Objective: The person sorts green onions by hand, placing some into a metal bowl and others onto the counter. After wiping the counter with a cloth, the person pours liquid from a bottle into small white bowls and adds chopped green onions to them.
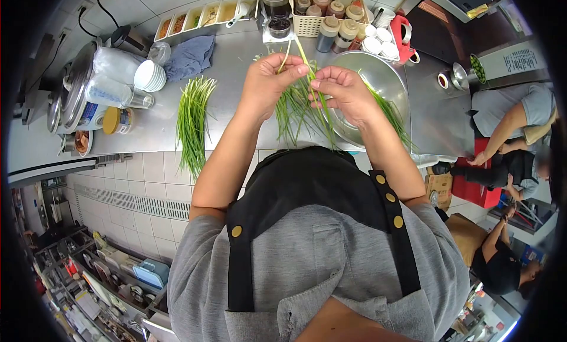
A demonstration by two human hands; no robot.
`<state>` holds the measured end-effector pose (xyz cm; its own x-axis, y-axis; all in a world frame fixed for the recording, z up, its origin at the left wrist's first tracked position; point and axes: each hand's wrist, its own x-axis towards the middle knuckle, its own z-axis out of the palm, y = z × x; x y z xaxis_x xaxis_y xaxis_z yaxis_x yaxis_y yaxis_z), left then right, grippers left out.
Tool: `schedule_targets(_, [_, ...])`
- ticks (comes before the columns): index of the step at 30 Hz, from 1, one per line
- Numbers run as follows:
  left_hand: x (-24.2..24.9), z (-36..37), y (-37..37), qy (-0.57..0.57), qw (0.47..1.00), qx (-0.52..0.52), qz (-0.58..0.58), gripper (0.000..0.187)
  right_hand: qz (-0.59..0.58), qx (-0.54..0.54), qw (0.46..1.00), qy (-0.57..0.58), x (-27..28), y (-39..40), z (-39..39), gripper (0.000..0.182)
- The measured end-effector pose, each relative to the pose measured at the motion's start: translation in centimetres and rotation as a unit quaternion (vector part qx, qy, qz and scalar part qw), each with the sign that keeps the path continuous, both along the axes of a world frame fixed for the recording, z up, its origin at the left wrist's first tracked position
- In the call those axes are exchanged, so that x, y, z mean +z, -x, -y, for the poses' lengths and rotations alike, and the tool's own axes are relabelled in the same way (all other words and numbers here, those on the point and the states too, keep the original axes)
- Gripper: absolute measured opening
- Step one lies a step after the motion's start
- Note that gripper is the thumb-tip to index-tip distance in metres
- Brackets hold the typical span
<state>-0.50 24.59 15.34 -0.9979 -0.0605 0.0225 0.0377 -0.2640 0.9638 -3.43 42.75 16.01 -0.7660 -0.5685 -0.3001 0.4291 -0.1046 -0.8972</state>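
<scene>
My left hand (273, 82) is closed in a pinch on a thin, pale chive strand (287, 54). Facing it, my right hand (345, 94) pinches a green chive stalk (303, 54) whose light end points away from me. Beneath both hands a loose heap of chives (289, 115) spreads over the steel counter. A neat bundle of chives (196, 123) lies to the left, light ends at the back, green tips hanging over the front edge. More chives (387, 112) rest in a large steel bowl (366, 61) at the right, partly behind my right hand and forearm.
Along the back stand a topping tray (204, 16), a basket (308, 27) with sauce bottles, and white cups (381, 44). A blue cloth (190, 56), stacked cups (149, 76) and a jar (118, 120) sit left. Other people (514, 118) are at the right.
</scene>
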Motion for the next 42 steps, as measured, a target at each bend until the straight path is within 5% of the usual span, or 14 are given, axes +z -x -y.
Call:
schedule_targets(9, [1.3,1.1,-1.1,-0.067,0.993,-0.054,0.085,0.014,0.015,0.007,1.0,0.003,0.4,-0.6,0.3,0.01])
schedule_targets(11, [0.4,0.5,-1.3,0.049,0.999,-0.019,-0.009,0.016,-0.005,0.004,1.0,-0.002,0.3,-0.6,0.4,0.009])
schedule_targets(15, [-0.4,1.4,-1.1,0.146,0.989,0.001,-0.009,0.016,-0.045,-0.003,0.999,-0.016,-1.3,-0.4,0.5,0.009])
schedule_targets(17, [-0.8,2.0,-1.0,0.299,0.954,0.032,0.007,0.016,-0.067,-0.011,0.995,-0.078,-1.8,-0.2,0.4,0.008])
schedule_targets(20, [-1.6,2.3,-0.8,0.336,0.938,0.068,0.042,0.016,-0.007,0.024,0.995,-0.096,-2.3,-0.2,0.2,0.009])
schedule_targets(29, [-6.4,6.1,2.5,0.328,0.929,0.169,0.028,0.019,0.026,0.034,0.992,-0.122,-4.5,-0.3,-0.4,0.009])
schedule_targets(35, [-8.5,7.8,5.0,0.227,0.964,0.134,0.03,0.024,0.051,-0.041,0.995,-0.08,-5.4,0.1,-1.0,0.01])
schedule_targets(39, [-7.5,7.1,5.5,0.276,0.954,0.106,0.048,0.029,0.067,-0.062,0.994,-0.055,-6.2,0.5,-0.8,0.009])
schedule_targets(41, [-7.0,6.6,5.5,0.534,0.83,0.158,0.027,0.035,0.039,-0.096,0.994,-0.03,-6.3,0.5,-0.4,0.01])
schedule_targets(42, [-6.9,6.7,5.5,0.534,0.83,0.158,0.027,0.035,0.039,-0.097,0.994,-0.03,-6.1,0.5,-0.4,0.01])
